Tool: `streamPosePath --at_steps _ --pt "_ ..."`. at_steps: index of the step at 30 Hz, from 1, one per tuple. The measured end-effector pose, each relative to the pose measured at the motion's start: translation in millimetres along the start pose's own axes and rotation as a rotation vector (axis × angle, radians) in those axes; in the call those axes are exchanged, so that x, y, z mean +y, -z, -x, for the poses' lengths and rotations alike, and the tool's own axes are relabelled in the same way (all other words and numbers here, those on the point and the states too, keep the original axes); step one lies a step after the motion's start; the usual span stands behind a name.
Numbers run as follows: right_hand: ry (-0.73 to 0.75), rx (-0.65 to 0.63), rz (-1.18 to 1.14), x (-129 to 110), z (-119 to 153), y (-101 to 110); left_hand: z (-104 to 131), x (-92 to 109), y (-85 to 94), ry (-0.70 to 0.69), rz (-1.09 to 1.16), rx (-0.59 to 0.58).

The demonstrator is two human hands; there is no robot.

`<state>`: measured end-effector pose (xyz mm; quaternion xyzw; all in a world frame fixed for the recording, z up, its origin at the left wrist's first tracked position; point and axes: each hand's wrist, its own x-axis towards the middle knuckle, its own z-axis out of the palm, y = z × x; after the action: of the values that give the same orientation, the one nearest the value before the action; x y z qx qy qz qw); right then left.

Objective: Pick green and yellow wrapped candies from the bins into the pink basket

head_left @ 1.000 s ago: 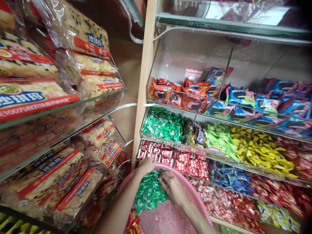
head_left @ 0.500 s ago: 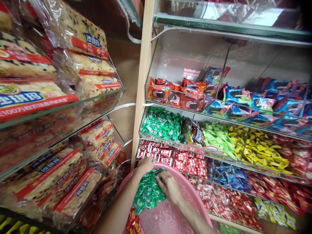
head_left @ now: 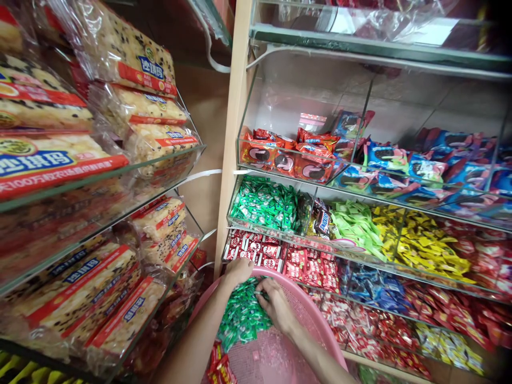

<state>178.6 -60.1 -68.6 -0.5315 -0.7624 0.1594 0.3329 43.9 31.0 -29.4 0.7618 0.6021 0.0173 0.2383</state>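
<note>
A round pink mesh basket (head_left: 316, 314) is below me, holding a heap of green-wrapped candies (head_left: 244, 314) and a few red packets (head_left: 221, 368) near its front left. My left hand (head_left: 239, 271) is closed over the basket's far rim, its fingertips partly hidden. Inside the basket, my right hand (head_left: 275, 303) lies against the right side of the green heap. Its fingers are bent and somewhat apart, with no candy visibly gripped.
Ahead, a glass bin of green candies (head_left: 266, 205) sits above red-and-white packets (head_left: 256, 248). Yellow candies (head_left: 424, 242) and blue packets (head_left: 376, 288) fill bins to the right. Glass shelves of wrapped pastry bars (head_left: 96, 282) crowd the left, beside a wooden post (head_left: 232, 117).
My right hand has barely shifted at the edge of the green candies. The left hand stays on the rim, and the view has moved very slightly.
</note>
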Motion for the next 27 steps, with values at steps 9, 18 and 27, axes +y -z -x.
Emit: streamPosePath --at_steps 9,18,27 --pt "0.048 -0.054 0.085 -6 -1 5 1 0 -0.7 -0.002 0.006 0.007" --pt "0.084 -0.079 0.047 -4 -2 4 -1 -2 -1.5 -0.032 -0.001 0.012" --pt "0.183 -0.187 0.208 0 3 17 -4 -3 -5.4 -0.023 0.008 0.020"
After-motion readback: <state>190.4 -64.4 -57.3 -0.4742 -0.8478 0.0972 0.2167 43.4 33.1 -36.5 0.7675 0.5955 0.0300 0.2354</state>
